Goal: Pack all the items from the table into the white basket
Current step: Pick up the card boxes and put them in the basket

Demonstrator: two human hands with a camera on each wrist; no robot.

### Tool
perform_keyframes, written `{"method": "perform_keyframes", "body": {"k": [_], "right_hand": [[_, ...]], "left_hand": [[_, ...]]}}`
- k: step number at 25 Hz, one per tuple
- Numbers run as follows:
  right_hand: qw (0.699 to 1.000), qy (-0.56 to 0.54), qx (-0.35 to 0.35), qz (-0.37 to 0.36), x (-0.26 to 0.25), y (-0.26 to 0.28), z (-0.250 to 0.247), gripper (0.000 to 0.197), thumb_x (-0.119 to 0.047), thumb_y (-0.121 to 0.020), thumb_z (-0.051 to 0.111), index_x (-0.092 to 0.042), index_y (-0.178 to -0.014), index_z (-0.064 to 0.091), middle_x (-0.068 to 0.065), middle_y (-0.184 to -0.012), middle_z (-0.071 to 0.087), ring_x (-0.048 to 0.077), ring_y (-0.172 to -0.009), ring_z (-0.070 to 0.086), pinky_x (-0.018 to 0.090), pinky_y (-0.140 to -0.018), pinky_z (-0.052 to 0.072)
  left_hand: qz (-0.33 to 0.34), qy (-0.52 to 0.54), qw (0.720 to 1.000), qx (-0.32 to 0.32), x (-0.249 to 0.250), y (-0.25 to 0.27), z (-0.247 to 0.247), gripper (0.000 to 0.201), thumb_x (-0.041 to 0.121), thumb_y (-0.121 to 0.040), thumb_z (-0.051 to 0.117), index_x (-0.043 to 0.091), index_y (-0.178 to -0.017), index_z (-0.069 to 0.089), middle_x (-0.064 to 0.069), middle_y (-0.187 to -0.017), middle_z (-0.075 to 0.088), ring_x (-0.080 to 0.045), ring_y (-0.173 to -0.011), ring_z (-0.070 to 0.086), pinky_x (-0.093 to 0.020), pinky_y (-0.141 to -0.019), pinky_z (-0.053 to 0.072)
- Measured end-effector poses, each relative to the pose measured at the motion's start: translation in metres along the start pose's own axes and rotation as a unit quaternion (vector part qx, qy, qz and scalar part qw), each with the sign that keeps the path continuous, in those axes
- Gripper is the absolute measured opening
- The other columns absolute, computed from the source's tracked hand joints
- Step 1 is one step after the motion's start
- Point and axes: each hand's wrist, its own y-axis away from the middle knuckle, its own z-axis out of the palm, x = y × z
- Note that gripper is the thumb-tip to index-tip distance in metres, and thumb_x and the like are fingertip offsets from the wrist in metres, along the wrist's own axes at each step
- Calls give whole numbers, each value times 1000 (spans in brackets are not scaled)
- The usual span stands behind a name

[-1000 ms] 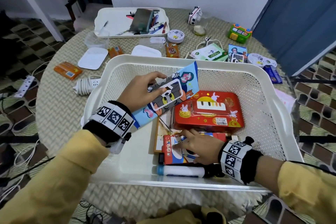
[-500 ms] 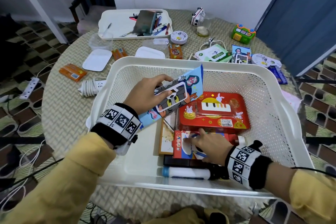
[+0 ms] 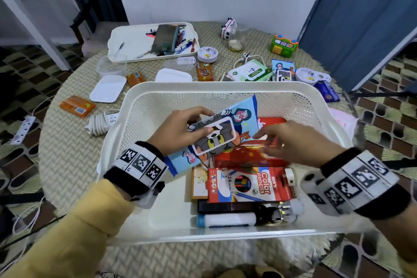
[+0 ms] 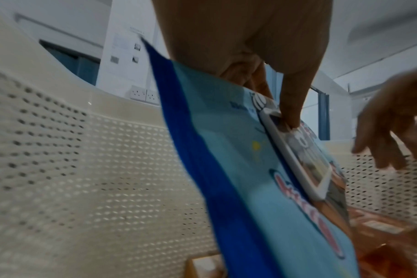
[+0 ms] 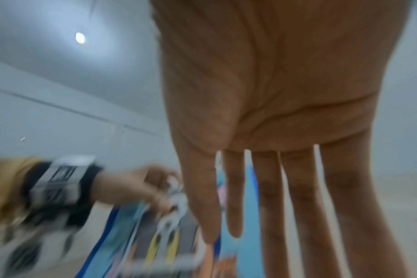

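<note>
My left hand (image 3: pixel 180 128) grips a blue cartoon-cat package (image 3: pixel 216 135) tilted over the middle of the white basket (image 3: pixel 225 87); in the left wrist view the package (image 4: pixel 250 178) hangs from the fingers (image 4: pixel 293 101). My right hand (image 3: pixel 291 142) hovers open beside the package's right end, fingers straight (image 5: pixel 269 188), above a red tin (image 3: pixel 248 157). Inside the basket lie a colour pencils box (image 3: pixel 250 184), a black box (image 3: pixel 225 207) and a white tube (image 3: pixel 225 220).
On the woven round table behind the basket are a white tray of pens (image 3: pixel 153 40), wet wipes (image 3: pixel 250 72), a green toy (image 3: pixel 284 45), a toy van (image 3: pixel 229 28), white lids (image 3: pixel 107 88), an orange pack (image 3: pixel 77 106) and a white power strip (image 3: pixel 101 121).
My right hand has lifted off the colour pencils box and moved up and back toward the blue package. The left hand still holds the package in about the same place.
</note>
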Motion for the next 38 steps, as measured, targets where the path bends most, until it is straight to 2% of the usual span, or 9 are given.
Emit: {"method": "perform_keyframes", "body": {"k": [6, 13, 17, 21, 25, 28, 31, 34, 38], "right_hand": [[957, -54, 239, 155, 55, 80, -47, 36, -34, -83, 64, -23, -116, 57, 1, -92, 52, 16, -80, 50, 36, -76, 46], [923, -239, 176, 246, 80, 112, 34, 53, -28, -88, 62, -19, -133, 35, 7, -95, 60, 22, -85, 58, 33, -76, 44], [895, -278, 255, 237, 74, 98, 66, 45, -15, -90, 55, -21, -128, 32, 15, -93, 64, 32, -86, 61, 40, -78, 49], [893, -233, 295, 247, 68, 88, 70, 41, -11, -87, 51, -16, -124, 34, 20, -93, 65, 38, -85, 60, 46, -74, 48], [889, -223, 309, 252, 63, 93, 72, 41, -15, -90, 49, -22, -126, 34, 13, -83, 64, 36, -76, 59, 45, -69, 50], [887, -225, 311, 257, 61, 94, 71, 40, -16, -90, 48, -23, -126, 34, 8, -74, 59, 30, -68, 57, 44, -64, 50], [883, -231, 318, 257, 61, 93, 70, 39, -15, -89, 49, -23, -125, 35, 7, -72, 57, 29, -66, 56, 45, -62, 50], [882, -237, 315, 259, 61, 92, 70, 38, -16, -89, 49, -24, -123, 36, 7, -75, 60, 29, -66, 58, 45, -62, 50], [880, -234, 313, 270, 61, 94, 70, 36, -18, -90, 50, -22, -123, 37, 6, -75, 59, 26, -66, 56, 37, -59, 46]], "left_hand": [[19, 112, 979, -171, 21, -18, 52, 30, 19, -85, 70, 19, -113, 61, 1, -110, 66, -1, -100, 62, -15, -87, 48], [12, 98, 931, -352, 9, -13, 138, 36, 13, -94, 54, 35, -122, 47, 2, -123, 60, -15, -110, 60, -40, -96, 49], [57, -8, 941, -335, -10, 3, 146, 51, 14, -96, 45, 42, -137, 33, 14, -135, 45, -2, -122, 47, -23, -102, 42], [241, -217, 888, -326, -15, 16, 157, 58, 50, -95, 37, 35, -148, 20, 2, -159, 12, -12, -145, 12, -30, -118, 14], [226, -244, 846, -416, -23, 15, 163, 71, 69, -88, 30, 40, -150, 9, 8, -158, -14, -12, -145, -16, -28, -116, -3], [204, -286, 841, -411, -23, 8, 143, 73, 69, -81, 25, 30, -142, 34, 2, -159, 13, -17, -146, 12, -30, -115, 15], [222, -354, 829, -372, -4, 0, 140, 68, 63, -80, 19, 19, -121, 51, -3, -129, 47, -20, -118, 43, -31, -97, 37], [201, -287, 887, -300, 34, -16, 165, 42, 45, -94, 34, 14, -114, 55, -2, -110, 52, -18, -103, 49, -30, -88, 43], [160, -198, 917, -306, 54, -44, 210, 49, 33, -95, 54, 7, -135, 43, -8, -130, 53, -22, -118, 50, -31, -97, 42]]}}
